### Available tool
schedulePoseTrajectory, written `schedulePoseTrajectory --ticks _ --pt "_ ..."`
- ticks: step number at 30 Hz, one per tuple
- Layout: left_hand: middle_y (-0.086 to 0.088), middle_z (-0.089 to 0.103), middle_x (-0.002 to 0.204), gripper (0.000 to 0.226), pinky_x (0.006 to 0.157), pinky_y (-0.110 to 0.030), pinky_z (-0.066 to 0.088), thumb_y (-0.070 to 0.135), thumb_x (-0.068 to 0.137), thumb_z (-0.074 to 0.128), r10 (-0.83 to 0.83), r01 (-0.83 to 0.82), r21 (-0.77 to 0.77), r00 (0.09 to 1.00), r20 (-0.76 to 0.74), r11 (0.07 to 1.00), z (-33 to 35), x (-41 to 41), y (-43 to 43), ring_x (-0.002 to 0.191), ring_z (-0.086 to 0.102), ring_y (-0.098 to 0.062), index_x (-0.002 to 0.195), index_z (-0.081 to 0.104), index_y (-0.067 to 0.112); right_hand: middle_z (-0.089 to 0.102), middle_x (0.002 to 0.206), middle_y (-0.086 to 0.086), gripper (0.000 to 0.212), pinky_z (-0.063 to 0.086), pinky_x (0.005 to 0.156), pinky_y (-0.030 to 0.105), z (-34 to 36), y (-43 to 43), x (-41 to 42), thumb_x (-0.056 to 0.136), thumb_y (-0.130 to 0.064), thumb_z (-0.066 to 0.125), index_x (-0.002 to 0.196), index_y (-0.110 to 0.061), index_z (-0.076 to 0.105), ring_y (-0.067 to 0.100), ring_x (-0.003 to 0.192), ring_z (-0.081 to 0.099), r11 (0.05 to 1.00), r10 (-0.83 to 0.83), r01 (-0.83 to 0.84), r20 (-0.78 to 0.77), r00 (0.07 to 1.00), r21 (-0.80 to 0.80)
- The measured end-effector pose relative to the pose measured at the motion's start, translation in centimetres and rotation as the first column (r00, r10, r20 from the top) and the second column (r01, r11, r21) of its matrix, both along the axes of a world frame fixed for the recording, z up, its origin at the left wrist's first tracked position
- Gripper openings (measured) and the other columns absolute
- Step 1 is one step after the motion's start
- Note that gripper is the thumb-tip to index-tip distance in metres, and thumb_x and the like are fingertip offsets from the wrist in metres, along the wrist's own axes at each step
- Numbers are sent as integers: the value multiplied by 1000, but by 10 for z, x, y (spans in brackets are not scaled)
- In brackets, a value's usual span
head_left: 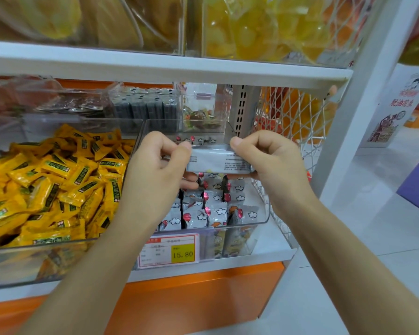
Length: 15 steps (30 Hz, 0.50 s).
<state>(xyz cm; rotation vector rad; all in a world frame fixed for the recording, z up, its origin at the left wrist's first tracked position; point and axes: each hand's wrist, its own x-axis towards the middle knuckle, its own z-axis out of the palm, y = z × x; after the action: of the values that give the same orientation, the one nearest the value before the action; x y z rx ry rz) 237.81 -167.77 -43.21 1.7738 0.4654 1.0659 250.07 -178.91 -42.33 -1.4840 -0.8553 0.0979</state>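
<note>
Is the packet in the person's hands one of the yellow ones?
No, the left hand and right hand pinch a grey packet; the yellow packets lie apart in a heap.

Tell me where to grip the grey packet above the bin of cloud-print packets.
Probably by its two short ends, coming in from either side: the grey packet is flat and lies crosswise. The left hand and right hand pinch it there, thumbs on top.
</note>
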Motion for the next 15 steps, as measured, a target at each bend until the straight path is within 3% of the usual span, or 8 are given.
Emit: schedulePoseTrajectory --ticks 2,6,10,13,15 --pt "-8 60 74 22 50 -32 56 27 94 48 39 -38 41 999 -24 998 0 -1 1 54 67 -14 76 44 14 55 81 30 31 53 75 56 0 1 -1 84 -21 67 67 2 56 44 79 57 1000 19 -19 6 1000 7" --pt "-6 61 73 22 52 -34 54 29 94 47 56 -55 26 998 -30 998 0 -2 1 52 67 -14 77 44 14 53 79 33 32 53 77 54 -1 2 -2 86 -21 66 66 2 56 46 77 55 1000 25 -25 2 1000 11" --pt "4 61 87 2 50 -20 53 26 91 52 -51 50 47 999 0 998 3 -3 -1 60 66 -12 91 52 28 55 80 37 38 51 86 51 -1 1 2 88 -20 64 70 12 56 51 83 56 998 47 -43 -75 996 45" --pt "14 58 95 13 54 -16 52 27 87 54 -93 101 145 994 -60 984 2 -4 -2 66 64 -8 96 56 36 62 83 34 37 53 83 52 0 -1 4 88 -21 62 73 13 61 46 84 61 998 58 -55 -97 994 36" --pt "15 57 99 17 59 -16 53 21 88 56 -104 110 143 993 -47 984 2 -4 0 71 65 -7 96 56 36 68 84 24 28 56 79 51 1 -3 7 86 -19 64 76 6 68 34 79 66 995 101 -100 -114 988 13"
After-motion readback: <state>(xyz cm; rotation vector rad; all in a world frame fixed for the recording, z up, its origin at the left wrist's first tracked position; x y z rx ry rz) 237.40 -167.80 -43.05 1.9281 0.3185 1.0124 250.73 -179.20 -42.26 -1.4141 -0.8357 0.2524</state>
